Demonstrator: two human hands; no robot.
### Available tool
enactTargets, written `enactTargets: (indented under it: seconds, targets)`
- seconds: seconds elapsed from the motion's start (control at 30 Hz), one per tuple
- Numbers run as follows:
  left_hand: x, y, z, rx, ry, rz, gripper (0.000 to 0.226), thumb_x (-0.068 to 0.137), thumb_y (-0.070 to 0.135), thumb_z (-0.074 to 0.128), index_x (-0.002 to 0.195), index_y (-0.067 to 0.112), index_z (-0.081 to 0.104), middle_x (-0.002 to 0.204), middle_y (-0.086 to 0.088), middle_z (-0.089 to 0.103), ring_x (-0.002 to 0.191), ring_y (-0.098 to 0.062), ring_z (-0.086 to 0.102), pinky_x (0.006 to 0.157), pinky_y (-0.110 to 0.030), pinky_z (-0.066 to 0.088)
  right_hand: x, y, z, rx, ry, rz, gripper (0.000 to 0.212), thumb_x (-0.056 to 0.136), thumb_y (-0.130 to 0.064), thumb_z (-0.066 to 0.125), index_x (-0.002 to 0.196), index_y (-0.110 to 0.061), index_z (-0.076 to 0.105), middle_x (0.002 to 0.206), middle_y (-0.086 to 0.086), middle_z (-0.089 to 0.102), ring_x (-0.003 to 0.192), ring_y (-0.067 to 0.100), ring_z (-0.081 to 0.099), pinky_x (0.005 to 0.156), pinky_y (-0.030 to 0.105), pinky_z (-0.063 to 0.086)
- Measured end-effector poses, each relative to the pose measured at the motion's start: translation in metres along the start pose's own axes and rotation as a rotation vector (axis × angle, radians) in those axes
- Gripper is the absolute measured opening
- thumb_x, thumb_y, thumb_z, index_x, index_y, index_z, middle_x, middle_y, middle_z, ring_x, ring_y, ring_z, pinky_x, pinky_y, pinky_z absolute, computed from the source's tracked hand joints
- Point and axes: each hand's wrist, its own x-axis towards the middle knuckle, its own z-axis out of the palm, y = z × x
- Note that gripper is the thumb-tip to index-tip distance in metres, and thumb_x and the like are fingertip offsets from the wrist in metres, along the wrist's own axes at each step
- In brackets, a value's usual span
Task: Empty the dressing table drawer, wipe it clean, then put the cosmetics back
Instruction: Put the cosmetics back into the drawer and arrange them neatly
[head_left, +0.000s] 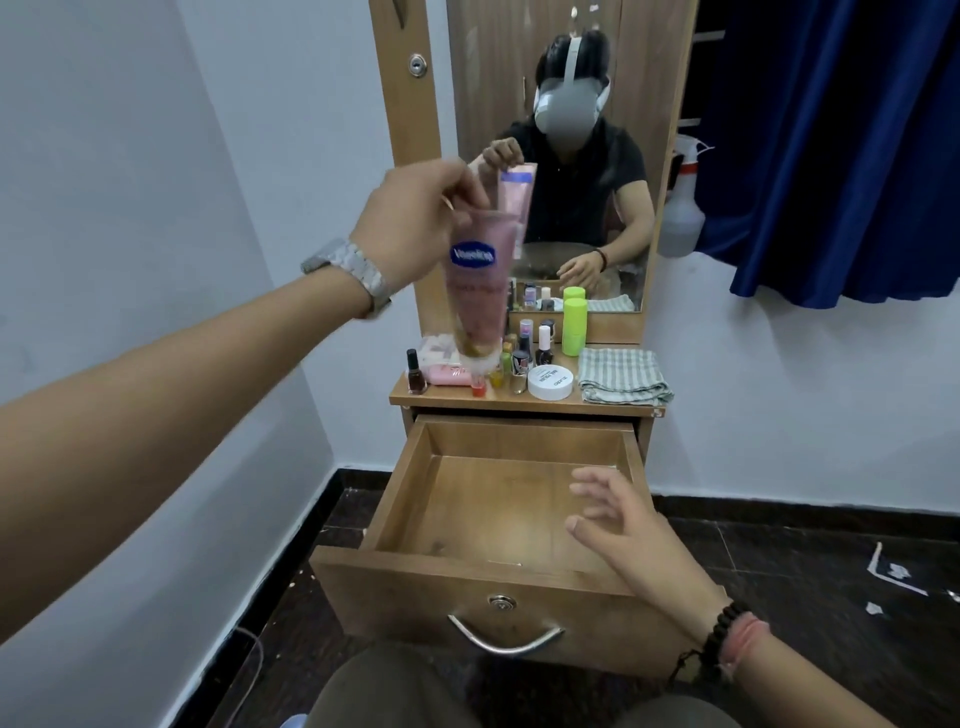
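Nearest us, our right hand (618, 525) hovers over the drawer (498, 561) with fingers spread and loose, holding nothing; the drawer is pulled fully out and its floor is bare. Farther up, our left hand (415, 218) pinches the crimped end of a pink tube (475, 291), which hangs cap-down and blurred above the tabletop (519, 401). Whether we are setting it among the other cosmetics or lifting it to return it, we cannot tell. Either way we do well to keep the tube vertical and clear of the small bottles (519, 358) crowded just under its cap, since a swing could topple them. If it goes into the drawer, we lay it flat along one wall. Beyond, the folded cloth (621, 376) lies on the tabletop's right side, beside the white jar (551, 382) and green bottle (574, 327).
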Motion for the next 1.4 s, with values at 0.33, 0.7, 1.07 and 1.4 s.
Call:
enactTargets:
  seconds: [0.33, 0.7, 1.07, 1.4]
  targets:
    - [-0.078, 0.058, 0.067, -0.287, -0.467, 0.098, 0.016, 0.087, 0.008, 0.065, 0.099, 0.017, 0.067, 0.088, 0.008, 0.065, 0.08, 0.003, 0.056, 0.069, -0.004, 0.044, -0.001, -0.004, 0.004, 0.223, 0.084, -0.051, 0.04, 0.077, -0.029, 0.078, 0.108, -0.038, 0.054, 0.099, -0.016, 0.069, 0.093, -0.004, 0.065, 0.071, 0.011, 0.051]
    - [0.026, -0.1, 0.095, 0.203, -0.416, -0.332, 0.044, 0.085, 0.036, 0.065, 0.122, 0.014, 0.058, 0.125, -0.006, 0.059, 0.11, -0.023, 0.056, 0.087, -0.033, 0.046, 0.008, 0.008, 0.01, 0.271, 0.08, 0.056, 0.04, 0.074, -0.036, 0.079, 0.108, -0.039, 0.056, 0.095, -0.019, 0.07, 0.09, -0.002, 0.066, 0.07, 0.012, 0.05]
    - [0.049, -0.147, 0.169, 0.366, -0.826, -0.566, 0.075, 0.07, 0.064, 0.069, 0.126, 0.016, 0.056, 0.131, -0.005, 0.054, 0.117, -0.027, 0.051, 0.096, -0.041, 0.045, 0.016, 0.014, 0.007, 0.308, 0.089, 0.105, 0.034, 0.076, -0.029, 0.077, 0.1, -0.039, 0.055, 0.087, -0.02, 0.068, 0.082, 0.0, 0.066, 0.053, 0.005, 0.046]
    - [0.047, -0.143, 0.185, 0.385, -0.882, -0.69, 0.077, 0.078, 0.066, 0.059, 0.133, 0.013, 0.049, 0.138, -0.011, 0.05, 0.123, -0.031, 0.049, 0.102, -0.045, 0.042, 0.015, 0.008, 0.006, 0.298, 0.055, 0.091, 0.035, 0.077, -0.03, 0.076, 0.096, -0.043, 0.049, 0.085, -0.024, 0.067, 0.082, -0.003, 0.065, 0.053, 0.003, 0.045]
